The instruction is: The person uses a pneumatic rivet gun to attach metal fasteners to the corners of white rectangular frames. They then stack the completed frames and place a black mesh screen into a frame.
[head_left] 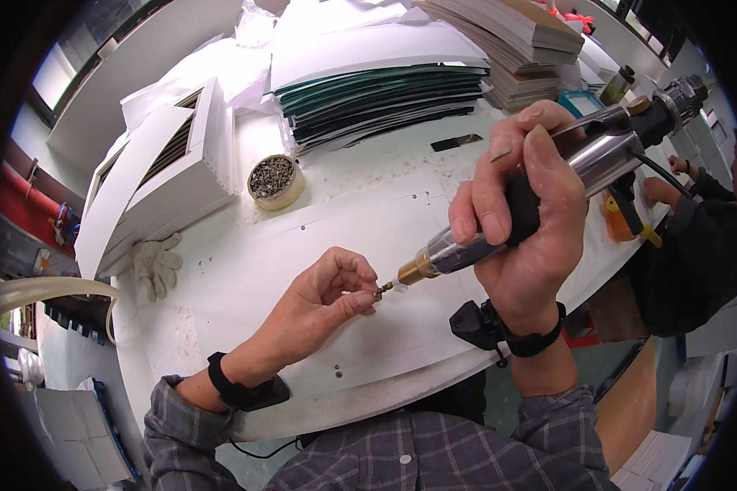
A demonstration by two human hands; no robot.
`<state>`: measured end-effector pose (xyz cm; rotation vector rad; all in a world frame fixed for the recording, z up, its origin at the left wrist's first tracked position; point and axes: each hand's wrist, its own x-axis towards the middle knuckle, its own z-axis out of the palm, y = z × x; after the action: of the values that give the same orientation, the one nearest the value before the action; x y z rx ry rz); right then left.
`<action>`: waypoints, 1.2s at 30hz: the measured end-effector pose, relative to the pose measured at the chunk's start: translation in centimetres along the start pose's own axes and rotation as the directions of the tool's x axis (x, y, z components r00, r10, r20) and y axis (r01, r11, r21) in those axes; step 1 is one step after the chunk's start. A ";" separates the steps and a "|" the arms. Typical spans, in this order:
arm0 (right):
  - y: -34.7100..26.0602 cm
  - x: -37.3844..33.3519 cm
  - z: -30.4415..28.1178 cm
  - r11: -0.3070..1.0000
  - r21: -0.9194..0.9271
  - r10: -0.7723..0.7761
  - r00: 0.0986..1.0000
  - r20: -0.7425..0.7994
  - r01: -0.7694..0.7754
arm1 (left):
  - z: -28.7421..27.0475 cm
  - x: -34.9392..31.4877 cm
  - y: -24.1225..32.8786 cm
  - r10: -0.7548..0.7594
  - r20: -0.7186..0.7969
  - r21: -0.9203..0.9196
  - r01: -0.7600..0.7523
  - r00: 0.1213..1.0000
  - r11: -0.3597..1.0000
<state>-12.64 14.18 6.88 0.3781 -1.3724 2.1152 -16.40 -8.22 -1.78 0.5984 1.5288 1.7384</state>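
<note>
Head view; clock positions are taken from the centre of the frame. Near 8 o'clock, the left hand (pixel 323 299) has its grip pinched, thumb against fingers, on a small metal piece (pixel 379 293) just below centre, too small for its kind to be told. At 3 o'clock, the right hand (pixel 540 237) has its grip wrapped around a power screwdriver (pixel 458 250), which slants from 2 o'clock down to the centre; its brass-coloured nose points at the left fingertips. Beneath both hands, a white panel (pixel 327 233) lies on the white tabletop (pixel 157 344), bearing small dark spots, mostly in pairs; whether these are screws or holes cannot be told. At 10 o'clock stands a round tub (pixel 285 199) filled with small metal screws (pixel 272 174); farther out in that direction is a white slatted box (pixel 192 184). A pale glove (pixel 157 268) lies at 9 o'clock, a stack of dark-green and white sheets (pixel 385 102) at 12, and thick boards (pixel 512 53) at 1. A co-worker's black sleeve (pixel 684 262) shows at 3.
</note>
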 end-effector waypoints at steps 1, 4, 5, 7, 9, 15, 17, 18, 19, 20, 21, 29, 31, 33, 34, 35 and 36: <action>0.0 0.0 0.0 1.000 0.005 0.001 1.000 -0.003 -0.001 | 0.0 0.0 0.0 -0.006 0.000 -0.009 0.006 1.000 1.000; -0.1 0.0 -0.1 1.000 0.004 0.014 1.000 0.004 -0.014 | 0.1 0.0 0.0 -0.023 -0.006 -0.043 0.023 1.000 0.999; -0.1 0.0 -0.2 1.000 0.006 0.017 1.000 0.008 -0.017 | 0.3 0.0 0.1 -0.029 -0.011 -0.058 0.028 1.000 0.998; -0.1 0.1 -0.5 1.000 0.000 0.021 1.000 0.014 -0.021 | 0.7 0.3 0.4 -0.021 -0.025 0.006 0.021 0.999 1.000; -0.2 0.7 -0.5 0.999 -0.052 0.009 0.999 0.035 -0.007 | 1.0 1.0 1.4 0.007 -0.046 0.164 0.001 0.999 0.986; 0.3 4.7 -0.1 0.983 -0.165 -0.064 0.995 0.080 0.077 | 1.6 6.5 3.7 0.102 -0.035 0.464 -0.074 0.994 0.883; 1.1 5.9 -0.8 0.954 -0.270 -0.083 0.979 0.187 0.133 | 1.6 8.7 3.2 0.153 -0.017 0.532 -0.121 0.988 0.838; 1.6 6.2 -0.9 0.959 -0.260 -0.069 0.984 0.163 0.111 | 1.6 9.6 2.8 0.165 -0.019 0.557 -0.126 0.986 0.821; 2.0 6.3 -1.0 0.954 -0.280 -0.061 0.984 0.170 0.108 | 1.5 10.4 2.5 0.176 -0.020 0.581 -0.132 0.984 0.803; 2.7 6.5 -1.3 0.953 -0.287 -0.053 0.984 0.169 0.101 | 1.3 11.1 2.0 0.207 -0.017 0.595 -0.156 0.978 0.788; 3.3 6.6 -1.6 0.952 -0.293 -0.044 0.985 0.168 0.093 | 1.1 11.8 1.5 0.236 -0.014 0.609 -0.179 0.972 0.773; 5.2 7.3 -3.1 0.947 -0.315 -0.028 0.992 0.125 0.067 | 0.7 13.4 0.5 0.170 -0.060 0.600 -0.101 0.984 0.794; 5.5 7.4 -3.4 0.949 -0.310 -0.019 0.992 0.122 0.056 | 0.4 13.6 0.6 0.116 -0.058 0.579 -0.061 0.992 0.813; 5.8 7.5 -3.7 0.952 -0.304 -0.003 0.993 0.122 0.040 | 0.4 13.6 0.5 0.112 -0.062 0.562 -0.058 0.992 0.825; 5.8 7.5 -3.7 0.952 -0.303 -0.006 0.992 0.123 0.043 | 0.4 13.5 0.5 0.111 -0.065 0.553 -0.056 0.992 0.831; 5.8 7.5 -3.7 0.952 -0.302 -0.009 0.992 0.123 0.046 | 0.4 13.4 0.6 0.107 -0.064 0.555 -0.054 0.992 0.830; 5.9 7.4 -3.8 0.952 -0.302 -0.012 0.992 0.124 0.050 | 0.5 13.4 0.8 0.104 -0.062 0.556 -0.052 0.993 0.829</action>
<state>-21.81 18.16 4.87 0.4025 -1.7216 1.8397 -24.53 2.43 -2.58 0.8878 2.1231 1.3757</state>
